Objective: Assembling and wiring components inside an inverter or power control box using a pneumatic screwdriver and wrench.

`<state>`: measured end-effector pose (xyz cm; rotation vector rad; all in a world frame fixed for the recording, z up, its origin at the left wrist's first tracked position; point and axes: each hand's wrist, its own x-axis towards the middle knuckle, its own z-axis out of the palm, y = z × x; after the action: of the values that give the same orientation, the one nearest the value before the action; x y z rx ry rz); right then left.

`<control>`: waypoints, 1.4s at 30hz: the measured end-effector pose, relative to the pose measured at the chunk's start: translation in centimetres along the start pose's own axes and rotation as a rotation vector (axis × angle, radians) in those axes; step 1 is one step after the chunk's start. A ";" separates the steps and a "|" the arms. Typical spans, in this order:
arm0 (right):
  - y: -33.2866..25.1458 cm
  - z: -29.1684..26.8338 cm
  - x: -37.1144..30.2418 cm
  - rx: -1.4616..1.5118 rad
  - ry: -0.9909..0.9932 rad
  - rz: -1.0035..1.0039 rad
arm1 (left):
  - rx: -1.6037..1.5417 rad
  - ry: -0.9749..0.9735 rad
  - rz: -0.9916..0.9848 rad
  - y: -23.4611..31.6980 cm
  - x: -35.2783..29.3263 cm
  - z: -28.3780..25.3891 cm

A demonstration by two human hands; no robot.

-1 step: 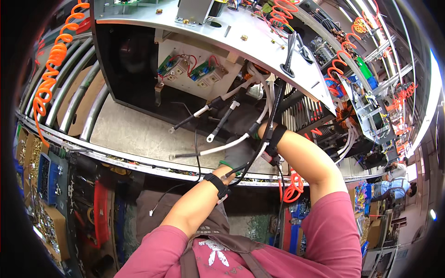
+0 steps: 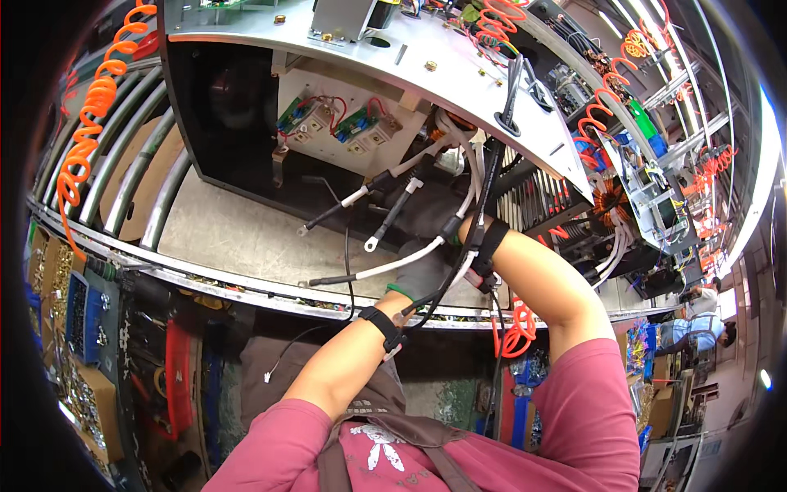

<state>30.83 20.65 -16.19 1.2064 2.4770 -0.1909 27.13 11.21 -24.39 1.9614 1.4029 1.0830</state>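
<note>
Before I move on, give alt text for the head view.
A person's left forearm and right forearm reach among loose black-and-white cables at an open, dark-sided metal housing. A coiled orange hose hangs at left, near metal rollers.

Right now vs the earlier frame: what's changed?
Very little. The free end of the lowest white cable has dropped slightly, toward the person. I can't make out anything newly gripped or released; fingers are hidden. The black-sleeved lug cable and open cabinet look the same.
</note>
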 end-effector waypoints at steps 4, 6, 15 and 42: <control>-0.1 -1.6 -2.5 0.007 0.414 -0.168 | 0.035 0.112 0.116 -0.3 0.4 -0.2; 0.2 -2.3 -3.2 0.040 0.367 -0.170 | -0.017 0.111 0.127 0.2 0.5 -1.2; 0.4 -4.1 -3.8 0.010 0.137 -0.088 | -0.370 -0.126 -0.341 0.5 3.0 -2.8; 0.9 -2.4 -2.4 0.012 0.289 -0.112 | -0.374 -0.053 -0.151 -1.8 3.0 -1.2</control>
<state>32.21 20.09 -13.05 1.1714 2.7984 -0.0639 25.60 14.62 -24.09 1.5815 1.1972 1.1212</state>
